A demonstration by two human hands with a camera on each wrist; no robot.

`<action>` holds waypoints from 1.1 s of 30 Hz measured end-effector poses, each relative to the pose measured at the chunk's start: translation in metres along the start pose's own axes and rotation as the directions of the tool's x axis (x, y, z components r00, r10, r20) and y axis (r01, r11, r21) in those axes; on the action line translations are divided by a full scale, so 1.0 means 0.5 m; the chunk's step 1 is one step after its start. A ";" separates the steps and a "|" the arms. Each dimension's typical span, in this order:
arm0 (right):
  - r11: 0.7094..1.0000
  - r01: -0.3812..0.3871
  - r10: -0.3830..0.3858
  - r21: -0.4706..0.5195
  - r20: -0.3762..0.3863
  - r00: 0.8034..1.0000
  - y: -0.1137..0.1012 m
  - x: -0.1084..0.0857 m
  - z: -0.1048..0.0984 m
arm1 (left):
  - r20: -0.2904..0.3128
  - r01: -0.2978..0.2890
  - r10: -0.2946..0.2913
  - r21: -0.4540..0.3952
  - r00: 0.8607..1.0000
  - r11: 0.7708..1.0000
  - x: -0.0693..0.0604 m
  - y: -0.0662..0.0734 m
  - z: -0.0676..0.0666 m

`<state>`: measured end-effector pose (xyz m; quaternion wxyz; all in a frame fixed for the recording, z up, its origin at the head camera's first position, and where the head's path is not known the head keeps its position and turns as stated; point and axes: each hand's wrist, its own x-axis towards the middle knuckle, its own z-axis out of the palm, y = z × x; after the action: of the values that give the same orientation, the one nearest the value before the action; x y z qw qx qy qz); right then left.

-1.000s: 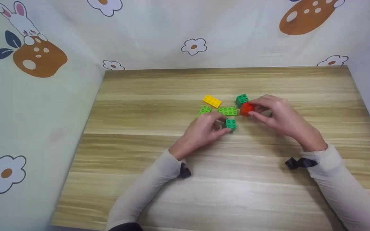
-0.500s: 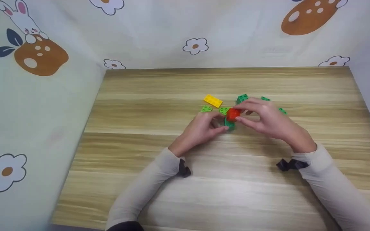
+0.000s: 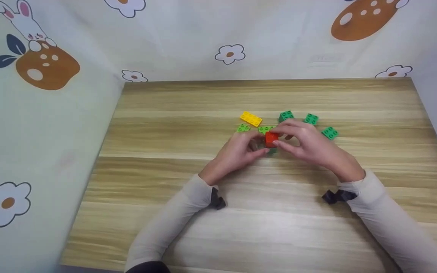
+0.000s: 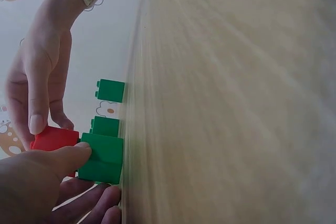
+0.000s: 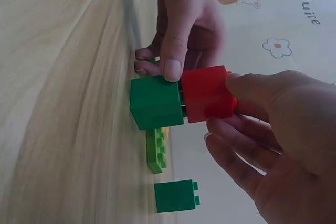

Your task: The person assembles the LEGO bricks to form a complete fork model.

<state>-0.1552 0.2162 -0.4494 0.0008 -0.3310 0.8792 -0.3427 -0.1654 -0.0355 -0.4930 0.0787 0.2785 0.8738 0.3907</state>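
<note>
Right hand (image 3: 311,146) pinches red brick (image 3: 272,139) | left hand (image 3: 235,153) grips green brick (image 5: 156,102) below | gap shows, seemingly unseated | other bricks (image 3: 330,133) loose

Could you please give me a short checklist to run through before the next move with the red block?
1. Red building block held: ok, pinched by the right hand.
2. Lower green building block steadied: ok, the left hand grips it.
3. Red block fully seated on the green one: not ok, the right wrist view shows a gap between them.
4. Left thumb clear of that seam: not ok, its tip lies right beside it.
5. All studs lined up: cannot tell, the far side is hidden.
6. Yellow brick out of the way: ok, it lies apart, beyond both hands.
</note>
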 end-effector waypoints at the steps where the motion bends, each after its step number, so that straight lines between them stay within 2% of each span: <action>1: 1.000 -0.002 0.002 0.006 -0.001 1.000 0.001 0.000 0.001 | -0.001 0.000 0.000 0.000 1.000 1.000 0.000 0.000 0.000; 12: 1.000 0.001 -0.001 0.023 -0.016 1.000 0.010 -0.001 0.006 | -0.010 -0.036 0.036 -0.020 0.999 0.999 0.002 -0.003 0.001; 24: 0.998 -0.025 0.025 0.053 0.002 1.000 0.016 -0.004 0.002 | -0.001 -0.031 0.031 -0.028 1.000 0.999 0.004 -0.004 0.000; 33: 0.996 -0.076 0.076 0.039 0.012 0.997 0.011 -0.005 0.004 | 0.026 0.023 -0.022 -0.037 0.999 0.999 0.001 0.001 -0.001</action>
<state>-0.1558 0.2195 -0.4551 0.0248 -0.2989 0.8842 -0.3580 -0.1658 -0.0354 -0.4925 0.0993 0.2722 0.8685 0.4022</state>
